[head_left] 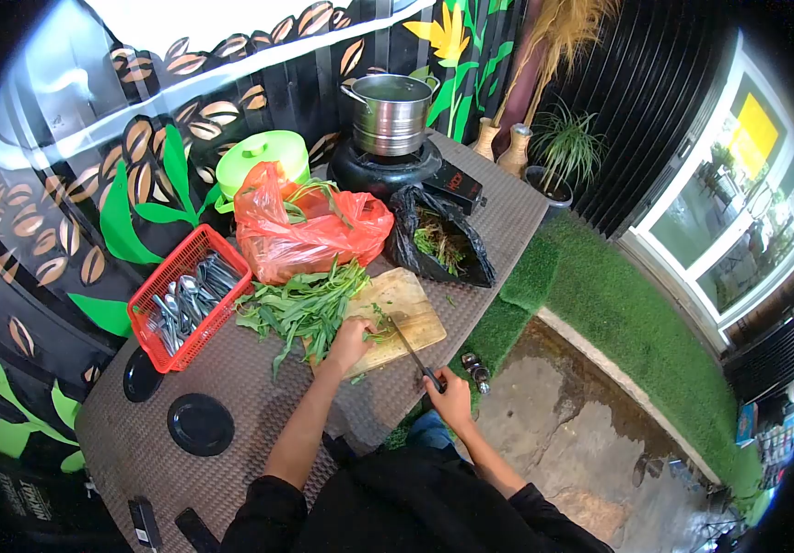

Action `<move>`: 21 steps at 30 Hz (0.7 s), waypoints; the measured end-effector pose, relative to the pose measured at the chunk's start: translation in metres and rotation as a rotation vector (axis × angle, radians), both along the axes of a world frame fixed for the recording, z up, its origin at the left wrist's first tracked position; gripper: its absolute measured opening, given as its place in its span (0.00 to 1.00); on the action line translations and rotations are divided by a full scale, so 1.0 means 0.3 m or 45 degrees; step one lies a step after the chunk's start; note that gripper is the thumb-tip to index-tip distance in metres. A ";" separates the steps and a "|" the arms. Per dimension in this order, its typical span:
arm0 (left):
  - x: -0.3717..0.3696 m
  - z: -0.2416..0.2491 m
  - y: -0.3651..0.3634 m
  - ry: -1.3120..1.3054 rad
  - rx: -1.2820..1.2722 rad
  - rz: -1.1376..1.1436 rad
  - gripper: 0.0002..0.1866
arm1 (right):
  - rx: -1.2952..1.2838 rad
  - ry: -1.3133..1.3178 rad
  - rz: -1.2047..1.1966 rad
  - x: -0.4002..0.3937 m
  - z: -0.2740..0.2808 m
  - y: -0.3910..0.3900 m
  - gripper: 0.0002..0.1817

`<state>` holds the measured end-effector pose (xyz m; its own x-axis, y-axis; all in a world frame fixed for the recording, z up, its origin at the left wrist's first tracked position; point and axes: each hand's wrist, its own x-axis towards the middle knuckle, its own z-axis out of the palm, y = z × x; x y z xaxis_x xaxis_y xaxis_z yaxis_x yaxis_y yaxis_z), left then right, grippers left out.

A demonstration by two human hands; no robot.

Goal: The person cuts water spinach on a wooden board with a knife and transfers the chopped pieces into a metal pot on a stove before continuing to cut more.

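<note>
A wooden cutting board [420, 313] lies on the brown woven-textured table. Long green leafy stems [300, 309] are heaped over its left side and onto the table. My left hand [353, 341] is closed at the near end of the heap, on the board, holding some of the greens. My right hand [449, 394] is wrapped round the black handle of a knife [408, 346]. The blade points up and left across the board, its tip near a few cut green bits.
Behind the board sit a red plastic bag [309, 235] and a black bag [425, 235] of greens. Farther back are a steel pot [390, 124] on a stove and a green lidded pot [263, 157]. A red cutlery basket [148, 300] and black plate [201, 425] lie left.
</note>
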<state>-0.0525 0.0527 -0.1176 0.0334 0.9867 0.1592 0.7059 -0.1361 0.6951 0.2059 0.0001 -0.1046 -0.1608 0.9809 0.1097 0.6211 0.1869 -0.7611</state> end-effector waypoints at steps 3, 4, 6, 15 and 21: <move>0.000 0.001 0.003 0.002 0.019 -0.007 0.15 | 0.014 -0.019 0.013 0.008 0.000 0.003 0.15; -0.001 0.002 0.003 -0.012 0.009 -0.010 0.14 | 0.005 -0.014 0.017 0.008 0.007 0.003 0.15; 0.003 0.006 -0.005 -0.009 0.042 -0.010 0.14 | 0.002 -0.022 0.006 0.008 0.013 0.008 0.16; 0.040 0.054 -0.036 -0.244 0.039 0.063 0.14 | 0.095 -0.048 0.018 -0.022 0.018 0.081 0.17; 0.036 0.018 -0.048 -0.032 0.199 0.029 0.13 | 0.071 -0.164 0.016 -0.016 0.021 0.100 0.17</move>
<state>-0.0417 0.0383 -0.1123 0.0058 0.9504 0.3111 0.6929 -0.2282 0.6840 0.2012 0.0300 -0.0984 -0.1894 0.9717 0.1414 0.7104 0.2350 -0.6634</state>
